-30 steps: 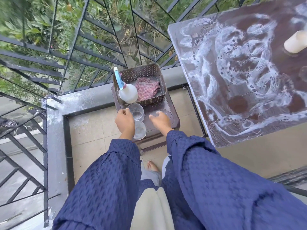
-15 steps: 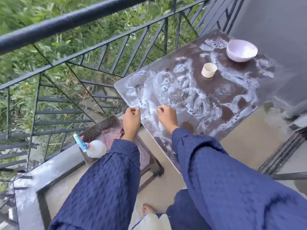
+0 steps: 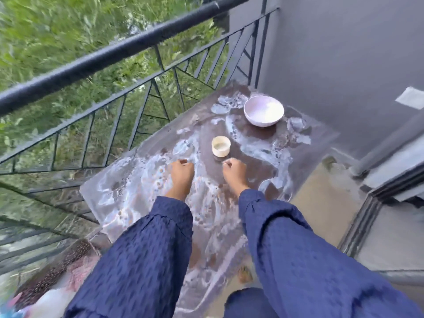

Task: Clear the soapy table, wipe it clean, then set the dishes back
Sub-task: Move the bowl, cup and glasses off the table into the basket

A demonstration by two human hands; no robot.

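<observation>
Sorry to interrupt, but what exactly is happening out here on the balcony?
A person in blue sleeves is partway through clearing a soapy table so that it can be wiped. Both hands reach out over the wet top, empty and loosely curled: the left hand over the suds, the right hand just short of a small cream cup. That cup and a white bowl near the far corner still stand on the table. A brown basket sits low at the near left, blurred.

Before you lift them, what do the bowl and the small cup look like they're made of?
The bowl: glossy pale lilac-white, thick rounded rim, so likely glazed ceramic, possibly melamine. The small cup: matte cream, straight opaque walls, so ceramic or plastic; the blur leaves it open. Both stand on the soapy table.
</observation>
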